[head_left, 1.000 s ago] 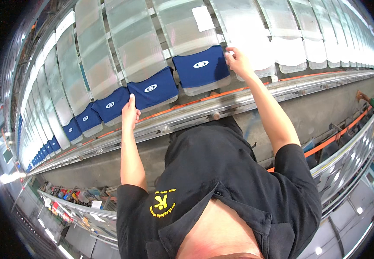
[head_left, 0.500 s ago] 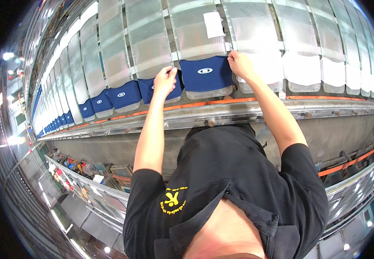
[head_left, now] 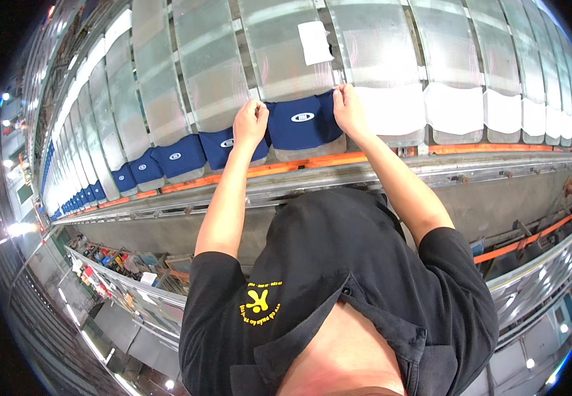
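Note:
A dark blue fabric panel (head_left: 307, 131) with a white oval emblem lies over the near end of a long, pale, glassy board (head_left: 286, 59). My right hand (head_left: 350, 112) pinches its far right corner. At the far left corner, my left hand (head_left: 251, 125) has its fingers curled closed against the cloth's edge; the fingertips are partly hidden. Left of this panel, another blue panel (head_left: 216, 150) rests on the neighbouring board, partly covered by my left hand and wrist. To the right, a white fabric panel (head_left: 391, 109) covers the adjoining board's end.
Boards run in a long row both ways, with several blue panels (head_left: 175, 158) to the left and white ones (head_left: 454, 109) to the right. A small white piece (head_left: 314, 43) lies farther up. An orange strip (head_left: 286, 166) and metal rail (head_left: 431, 170) run along the near side.
My left hand has moved right, up to the blue panel's far left corner. The right hand keeps its pinch on the other corner. The whole view has shifted slightly.

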Demonstrator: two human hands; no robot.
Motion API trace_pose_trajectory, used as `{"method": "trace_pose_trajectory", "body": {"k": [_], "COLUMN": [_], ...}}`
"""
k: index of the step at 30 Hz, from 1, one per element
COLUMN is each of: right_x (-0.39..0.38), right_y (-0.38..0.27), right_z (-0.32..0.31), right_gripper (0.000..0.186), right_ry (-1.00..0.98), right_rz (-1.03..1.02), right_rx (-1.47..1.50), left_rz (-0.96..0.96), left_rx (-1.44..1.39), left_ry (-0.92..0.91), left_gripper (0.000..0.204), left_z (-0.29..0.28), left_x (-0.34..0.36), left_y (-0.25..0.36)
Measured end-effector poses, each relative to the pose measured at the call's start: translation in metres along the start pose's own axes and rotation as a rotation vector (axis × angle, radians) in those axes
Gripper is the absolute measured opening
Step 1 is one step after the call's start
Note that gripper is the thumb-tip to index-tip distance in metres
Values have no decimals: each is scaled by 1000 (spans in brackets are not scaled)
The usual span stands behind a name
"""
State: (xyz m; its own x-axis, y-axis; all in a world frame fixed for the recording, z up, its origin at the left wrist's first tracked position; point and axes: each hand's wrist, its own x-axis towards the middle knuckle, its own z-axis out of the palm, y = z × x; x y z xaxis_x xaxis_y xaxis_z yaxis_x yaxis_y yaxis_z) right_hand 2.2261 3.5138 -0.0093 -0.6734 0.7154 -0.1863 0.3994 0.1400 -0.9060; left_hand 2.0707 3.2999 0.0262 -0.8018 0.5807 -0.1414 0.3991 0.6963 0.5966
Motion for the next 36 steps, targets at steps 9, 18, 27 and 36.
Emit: {"method": "trace_pose_trajectory", "body": {"k": [9, 18, 27, 36], "right_x": [-15, -44, -69, -93], "right_y": [-25, -54, -61, -76], "right_z": [0, 17, 10, -21], "right_gripper": [40, 36, 32, 28], "right_ry": [-294, -393, -470, -457], "right_rz": [245, 221, 53, -72], "right_rx": [-100, 204, 289, 96], "left_rz": [-236, -562, -444, -219], "left_rx": [-282, -997, -1086, -811], "left_ry": [31, -279, -251, -227], "left_gripper": [35, 33, 27, 32], "left_z": [34, 32, 34, 18], "left_x": [-15, -37, -71, -99], "left_y": [19, 60, 70, 71]}}
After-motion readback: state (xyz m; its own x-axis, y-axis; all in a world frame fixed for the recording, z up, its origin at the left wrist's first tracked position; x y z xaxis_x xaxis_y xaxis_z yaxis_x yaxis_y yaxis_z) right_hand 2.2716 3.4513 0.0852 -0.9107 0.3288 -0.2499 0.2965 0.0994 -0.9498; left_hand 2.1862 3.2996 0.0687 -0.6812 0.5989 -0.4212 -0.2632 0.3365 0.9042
